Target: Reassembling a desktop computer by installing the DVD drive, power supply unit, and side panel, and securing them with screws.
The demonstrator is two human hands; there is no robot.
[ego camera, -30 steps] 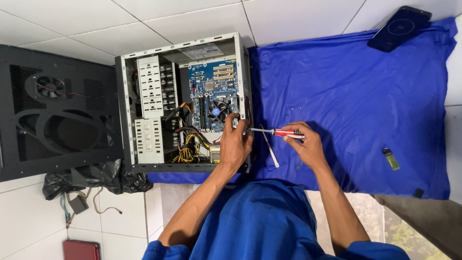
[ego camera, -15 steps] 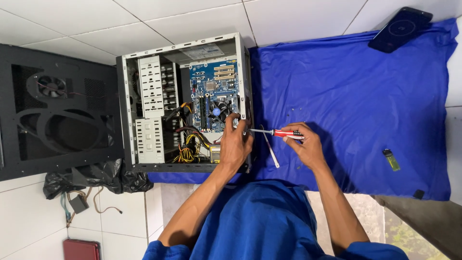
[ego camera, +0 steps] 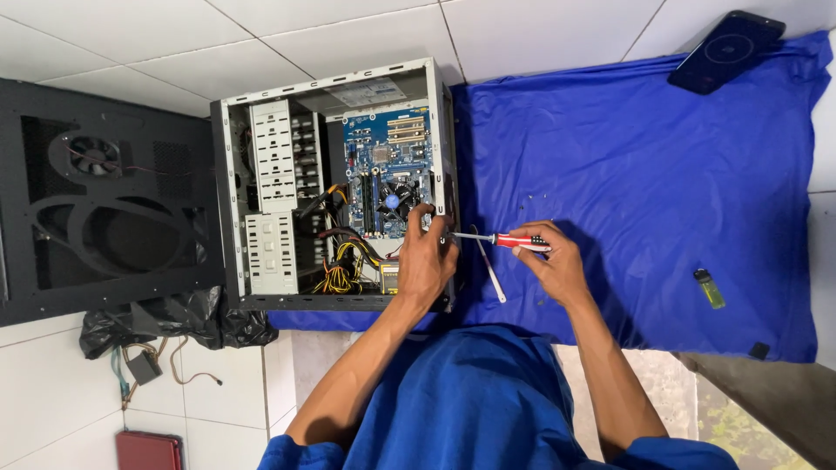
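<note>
head view: right hand [ego camera: 557, 261] gripping a red-handled screwdriver [ego camera: 503, 239], tip at the rear edge of the open computer case [ego camera: 335, 187]; left hand [ego camera: 427, 261] curled there, apparently pinching a screw. a slip could gouge the blue motherboard [ego camera: 387, 165].

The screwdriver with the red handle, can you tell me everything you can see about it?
The screwdriver has a red handle with black and white bands and a thin silver metal shaft. It lies level, its tip pointing at the rear edge of the open case, above the blue cloth. The right hand holds its handle; the left hand rests at the case by the tip.
</note>
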